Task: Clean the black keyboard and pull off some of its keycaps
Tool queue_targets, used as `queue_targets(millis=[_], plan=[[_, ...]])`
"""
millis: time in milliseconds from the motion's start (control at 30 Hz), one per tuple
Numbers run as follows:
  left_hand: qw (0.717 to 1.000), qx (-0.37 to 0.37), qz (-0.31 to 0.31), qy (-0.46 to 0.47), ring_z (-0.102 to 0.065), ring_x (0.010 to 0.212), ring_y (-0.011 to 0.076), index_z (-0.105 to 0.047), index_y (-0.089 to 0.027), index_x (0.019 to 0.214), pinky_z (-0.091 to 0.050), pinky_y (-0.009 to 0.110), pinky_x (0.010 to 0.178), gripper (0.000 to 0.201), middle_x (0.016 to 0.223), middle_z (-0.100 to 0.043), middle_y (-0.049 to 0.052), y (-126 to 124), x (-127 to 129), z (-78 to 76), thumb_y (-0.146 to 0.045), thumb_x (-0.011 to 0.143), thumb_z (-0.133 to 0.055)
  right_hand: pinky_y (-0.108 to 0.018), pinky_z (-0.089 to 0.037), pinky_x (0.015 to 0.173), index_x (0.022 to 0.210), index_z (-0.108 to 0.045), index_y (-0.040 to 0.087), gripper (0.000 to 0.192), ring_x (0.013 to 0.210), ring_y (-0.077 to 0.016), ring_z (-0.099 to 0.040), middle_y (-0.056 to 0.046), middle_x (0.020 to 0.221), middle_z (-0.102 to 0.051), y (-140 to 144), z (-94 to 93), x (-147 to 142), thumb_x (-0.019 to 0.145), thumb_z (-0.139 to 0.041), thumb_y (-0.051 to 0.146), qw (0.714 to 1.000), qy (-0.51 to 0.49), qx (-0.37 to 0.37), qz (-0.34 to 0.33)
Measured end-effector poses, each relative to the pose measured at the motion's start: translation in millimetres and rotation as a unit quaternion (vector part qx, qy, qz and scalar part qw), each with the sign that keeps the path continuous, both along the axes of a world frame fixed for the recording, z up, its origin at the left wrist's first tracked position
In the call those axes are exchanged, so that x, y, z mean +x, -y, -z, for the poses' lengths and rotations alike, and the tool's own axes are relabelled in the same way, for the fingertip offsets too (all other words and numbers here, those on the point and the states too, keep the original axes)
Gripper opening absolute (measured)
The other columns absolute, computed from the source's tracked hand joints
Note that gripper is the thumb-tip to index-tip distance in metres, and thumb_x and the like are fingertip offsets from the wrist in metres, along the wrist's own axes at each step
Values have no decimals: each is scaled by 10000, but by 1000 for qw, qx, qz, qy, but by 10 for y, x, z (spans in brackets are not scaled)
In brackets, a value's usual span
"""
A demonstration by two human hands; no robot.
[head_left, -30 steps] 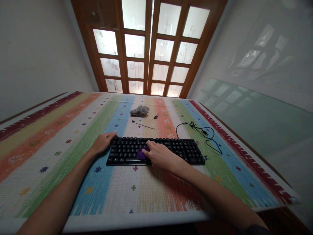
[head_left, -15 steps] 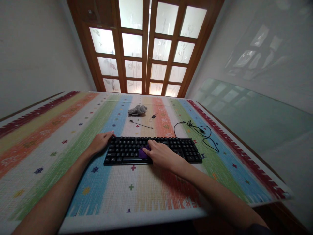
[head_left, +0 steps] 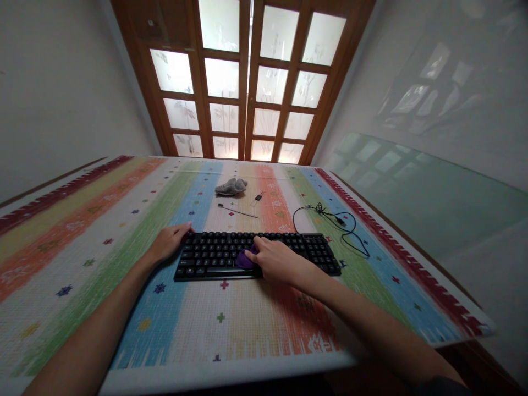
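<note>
Keyboard [head_left: 256,253], black and full-sized, lies across the middle of the table with its long axis running left to right, parallel to the near edge, its key rows facing up and its bottom row toward the person. Compared with a second ago, the right hand [head_left: 278,261] has slid a little to the right along the lower key rows, taking the purple cloth [head_left: 246,258] with it; the keyboard itself has not shifted on the mat. That hand is curled down over the cloth, pressing it flat onto the keys, with only a purple edge showing at its left. The left hand [head_left: 169,242] has kept its place at the keyboard's upper left corner, fingers loosely bent and resting against the edge, holding nothing. The keyboard's black cable [head_left: 330,220] loops loose on the mat beyond its right end. Farther back lie a crumpled grey rag [head_left: 231,187], a thin stick-like tool [head_left: 238,210] and a small dark clip-like piece [head_left: 258,198], all well apart from the hands. The table is covered by a striped mat [head_left: 103,258] in red, yellow, orange, green, blue and white with small cross marks. Behind it stands a wooden door [head_left: 247,82] with frosted glass panes, between pale walls.
</note>
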State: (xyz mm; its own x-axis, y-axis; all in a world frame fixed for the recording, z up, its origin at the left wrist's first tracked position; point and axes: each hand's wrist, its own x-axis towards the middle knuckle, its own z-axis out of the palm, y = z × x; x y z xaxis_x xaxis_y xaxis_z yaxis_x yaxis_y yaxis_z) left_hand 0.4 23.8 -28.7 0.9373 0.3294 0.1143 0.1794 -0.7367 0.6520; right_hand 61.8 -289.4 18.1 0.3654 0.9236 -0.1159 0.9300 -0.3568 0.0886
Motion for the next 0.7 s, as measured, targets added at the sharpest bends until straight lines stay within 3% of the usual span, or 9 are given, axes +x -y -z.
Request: queue_targets(millis=[333, 700], plan=[[1000, -1, -3, 0, -624, 702, 240, -714, -212, 744, -474, 325, 718, 590, 690, -695, 39, 16, 5, -12, -653, 820, -329, -343, -482, 776, 1213, -695, 164, 355, 979, -256, -598, -178, 1093, -600, 56, -114, -14, 977, -429, 166, 1000, 0, -4, 7], [1000, -5, 4, 2, -607, 679, 236, -706, -218, 732, -469, 323, 698, 594, 648, -677, 30, 12, 4, -3, -666, 826, -329, -361, -499, 776, 1297, -621, 135, 402, 965, -261, -599, -193, 1121, -588, 187, 6, -37, 932, -454, 130, 1000, 1, 1, 23]])
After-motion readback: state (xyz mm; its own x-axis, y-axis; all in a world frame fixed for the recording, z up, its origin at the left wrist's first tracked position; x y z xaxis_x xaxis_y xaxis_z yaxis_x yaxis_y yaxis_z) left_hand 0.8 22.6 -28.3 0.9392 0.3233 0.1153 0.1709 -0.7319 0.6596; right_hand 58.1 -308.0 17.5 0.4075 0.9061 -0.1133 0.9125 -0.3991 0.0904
